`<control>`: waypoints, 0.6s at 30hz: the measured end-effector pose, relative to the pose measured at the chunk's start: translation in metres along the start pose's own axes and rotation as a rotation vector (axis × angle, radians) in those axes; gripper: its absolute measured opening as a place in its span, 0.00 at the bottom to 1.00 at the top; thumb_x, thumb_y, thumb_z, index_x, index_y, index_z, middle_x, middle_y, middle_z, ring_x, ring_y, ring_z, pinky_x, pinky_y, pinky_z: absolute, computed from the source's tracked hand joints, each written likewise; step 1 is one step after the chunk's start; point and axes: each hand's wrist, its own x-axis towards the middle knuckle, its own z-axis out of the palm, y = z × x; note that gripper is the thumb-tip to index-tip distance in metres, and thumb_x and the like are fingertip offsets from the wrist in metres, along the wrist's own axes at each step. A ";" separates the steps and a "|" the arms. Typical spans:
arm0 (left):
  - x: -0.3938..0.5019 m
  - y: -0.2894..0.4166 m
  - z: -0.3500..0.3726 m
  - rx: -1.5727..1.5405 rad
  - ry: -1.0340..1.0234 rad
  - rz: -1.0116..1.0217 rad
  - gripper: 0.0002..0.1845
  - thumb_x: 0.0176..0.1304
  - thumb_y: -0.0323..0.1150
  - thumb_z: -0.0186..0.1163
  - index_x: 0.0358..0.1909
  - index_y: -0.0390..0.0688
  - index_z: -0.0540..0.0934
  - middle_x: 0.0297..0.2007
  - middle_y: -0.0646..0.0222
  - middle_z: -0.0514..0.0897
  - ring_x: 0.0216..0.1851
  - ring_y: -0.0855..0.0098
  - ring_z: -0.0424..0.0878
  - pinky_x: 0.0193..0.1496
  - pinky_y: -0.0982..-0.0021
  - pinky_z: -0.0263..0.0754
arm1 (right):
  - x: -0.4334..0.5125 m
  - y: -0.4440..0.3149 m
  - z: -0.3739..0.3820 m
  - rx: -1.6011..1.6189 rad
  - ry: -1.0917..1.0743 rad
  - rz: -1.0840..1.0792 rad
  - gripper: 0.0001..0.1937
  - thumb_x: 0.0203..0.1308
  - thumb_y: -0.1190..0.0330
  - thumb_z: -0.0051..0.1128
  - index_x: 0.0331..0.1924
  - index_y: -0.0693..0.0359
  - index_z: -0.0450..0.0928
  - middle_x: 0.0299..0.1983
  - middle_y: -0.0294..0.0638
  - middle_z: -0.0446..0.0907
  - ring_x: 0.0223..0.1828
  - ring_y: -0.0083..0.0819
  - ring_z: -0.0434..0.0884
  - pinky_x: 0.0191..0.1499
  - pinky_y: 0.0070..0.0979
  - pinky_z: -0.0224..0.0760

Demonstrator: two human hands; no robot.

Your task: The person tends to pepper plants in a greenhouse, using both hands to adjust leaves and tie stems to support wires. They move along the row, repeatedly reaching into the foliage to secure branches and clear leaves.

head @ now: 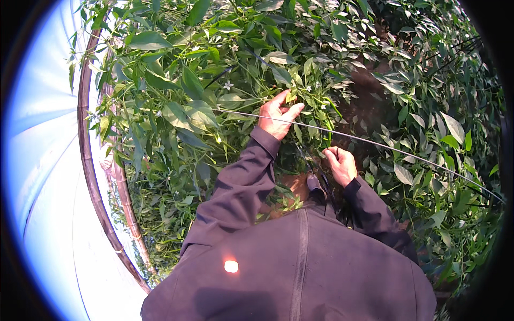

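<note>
Dense pepper plants with small white flowers surround my hands. My left hand (279, 116) is at a leafy pepper shoot (299, 90), thumb and fingers curled around its leaves; whether they press on it is hard to tell. Lower and to the right, my right hand (340, 162) pinches a thin dark string (326, 149) between thumb and forefinger. Slender green chili peppers (329, 130) hang just above my right hand. A taut grey line (373, 141) crosses the view from my left wrist to the lower right. Dark strands hang between my forearms.
Bent bamboo poles (85, 116) rise at the left beside bright plastic sheeting (44, 172). Bare soil (367, 92) shows between the plant rows. My shoe (313, 182) stands on the ground below my hands. More dark strings (457, 50) run through the foliage at the upper right.
</note>
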 end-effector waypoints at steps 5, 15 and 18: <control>-0.030 0.006 0.001 0.251 0.082 0.179 0.18 0.63 0.31 0.71 0.53 0.38 0.85 0.47 0.58 0.88 0.39 0.69 0.89 0.40 0.70 0.84 | -0.001 0.005 0.012 0.214 -0.039 0.145 0.11 0.71 0.68 0.60 0.46 0.69 0.85 0.30 0.37 0.84 0.32 0.20 0.77 0.40 0.24 0.73; -0.070 -0.025 0.036 -0.029 0.193 -0.032 0.10 0.69 0.30 0.68 0.48 0.36 0.87 0.40 0.69 0.90 0.39 0.76 0.87 0.40 0.75 0.82 | -0.003 0.003 0.044 0.254 -0.144 0.120 0.12 0.73 0.65 0.59 0.45 0.67 0.85 0.27 0.29 0.79 0.27 0.16 0.73 0.32 0.20 0.67; -0.065 -0.036 0.031 -0.102 0.214 -0.222 0.12 0.70 0.33 0.67 0.51 0.38 0.87 0.41 0.69 0.90 0.39 0.76 0.88 0.38 0.75 0.83 | -0.007 0.010 0.043 0.383 -0.150 0.154 0.11 0.73 0.66 0.59 0.44 0.66 0.85 0.25 0.27 0.76 0.25 0.14 0.70 0.29 0.18 0.65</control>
